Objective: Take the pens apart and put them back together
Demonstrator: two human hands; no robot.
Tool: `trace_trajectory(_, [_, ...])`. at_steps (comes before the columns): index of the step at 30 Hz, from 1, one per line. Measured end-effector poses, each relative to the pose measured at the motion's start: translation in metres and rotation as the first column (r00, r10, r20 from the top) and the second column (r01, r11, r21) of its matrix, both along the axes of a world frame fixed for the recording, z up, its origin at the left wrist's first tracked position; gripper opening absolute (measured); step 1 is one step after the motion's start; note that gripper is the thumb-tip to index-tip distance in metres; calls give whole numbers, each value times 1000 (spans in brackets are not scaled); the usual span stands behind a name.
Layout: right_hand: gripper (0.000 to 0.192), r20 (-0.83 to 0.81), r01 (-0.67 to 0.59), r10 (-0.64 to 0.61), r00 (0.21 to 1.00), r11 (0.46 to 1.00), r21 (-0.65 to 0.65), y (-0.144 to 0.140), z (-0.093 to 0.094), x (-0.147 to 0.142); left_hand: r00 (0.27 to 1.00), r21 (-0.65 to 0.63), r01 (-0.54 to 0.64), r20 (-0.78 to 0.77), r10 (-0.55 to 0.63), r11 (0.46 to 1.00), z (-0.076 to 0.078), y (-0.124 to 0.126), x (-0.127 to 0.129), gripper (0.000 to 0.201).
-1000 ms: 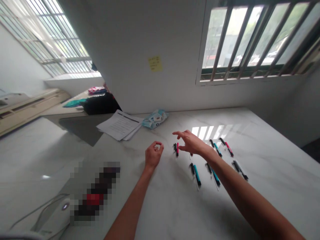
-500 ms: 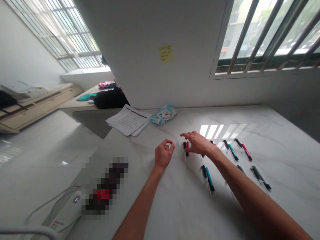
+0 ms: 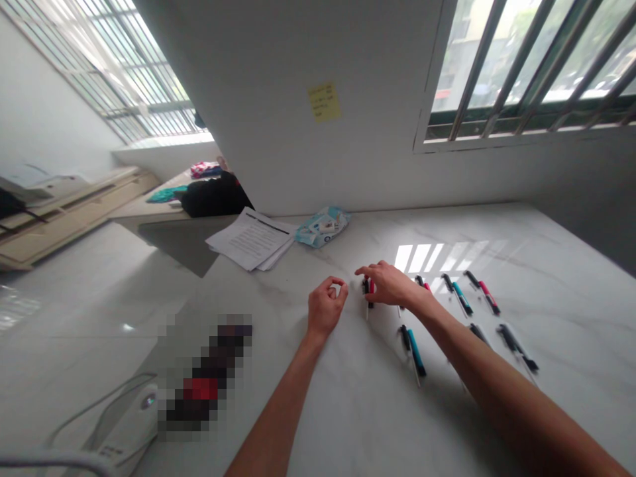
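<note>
Several pens lie in two rows on the white marble table (image 3: 358, 411). My right hand (image 3: 392, 286) rests over the leftmost pink pen (image 3: 368, 289), fingers touching it on the tabletop. A pink pen (image 3: 423, 282), a blue pen (image 3: 459, 296) and another pink pen (image 3: 483, 293) lie in the far row to its right. In the near row are a blue pen (image 3: 413, 344) and a black pen (image 3: 517, 344); my right forearm hides part of another. My left hand (image 3: 325, 309) sits loosely curled on the table, just left of the pens, holding nothing.
A stack of printed papers (image 3: 251, 240) and a blue wipes pack (image 3: 322, 226) lie near the wall. A yellow sticky note (image 3: 324, 102) is on the wall. A black bag (image 3: 213, 195) sits at the back left. A blurred object (image 3: 203, 377) and white device (image 3: 124, 430) lie near left.
My right hand has lowered from hovering with spread fingers onto the leftmost pink pen. My left hand stays curled in place. The camera view shifted slightly left.
</note>
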State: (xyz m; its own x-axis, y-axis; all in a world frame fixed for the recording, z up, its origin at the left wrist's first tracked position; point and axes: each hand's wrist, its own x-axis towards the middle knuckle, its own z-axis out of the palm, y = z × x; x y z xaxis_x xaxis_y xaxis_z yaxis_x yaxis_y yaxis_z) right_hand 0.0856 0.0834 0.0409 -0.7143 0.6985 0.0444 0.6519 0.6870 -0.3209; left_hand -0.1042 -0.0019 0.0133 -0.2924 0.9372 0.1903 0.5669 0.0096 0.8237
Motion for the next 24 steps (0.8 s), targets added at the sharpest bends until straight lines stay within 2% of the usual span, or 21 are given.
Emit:
trace_trajectory(10, [56,44,44,-45,998,999,23,-1,7,-2,999,21,-3,33,2,1000,0,0,1,23])
trace_trajectory(14, [57,-71,44,-40,997,997,57,0,18,1,986,56,-30,163,20,998,1,3,-2,29])
trace_trajectory(17, [56,-223,-51,70,972,995,90,-5,26,-2,926,25,18,377,-26,1000,3,6,-3,41])
trace_trajectory(20, [54,-317,-136,167,934,984,117,-13,29,-9,811,-20,120,579,-86,993,5,7,-3,52])
trace_trajectory(22, [54,-372,-167,193,908,981,103,-15,26,-12,764,-15,151,637,-107,988,5,8,-3,52])
trace_trajectory(24, [59,-434,-179,186,881,982,58,-13,21,-13,754,-3,143,649,-107,990,3,9,-4,49])
